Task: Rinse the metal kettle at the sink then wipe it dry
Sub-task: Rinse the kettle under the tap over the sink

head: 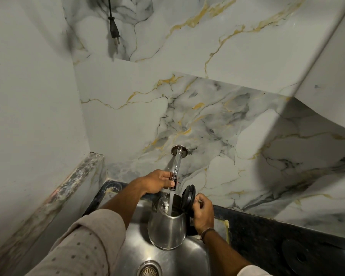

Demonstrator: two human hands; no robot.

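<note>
The metal kettle (166,228) hangs over the steel sink (187,257), its black lid (189,198) flipped up. My right hand (203,213) is closed around the kettle's black handle on its right side. A stream of water (171,203) runs from the chrome wall tap (176,166) straight into the kettle's mouth. My left hand (159,181) grips the tap's end just above the kettle.
The sink drain (149,268) lies below the kettle. A dark stone counter (267,234) runs to the right, with the round black kettle base (301,256) on it. A black power plug (114,32) dangles on the marble wall at upper left. A white cabinet (327,66) overhangs upper right.
</note>
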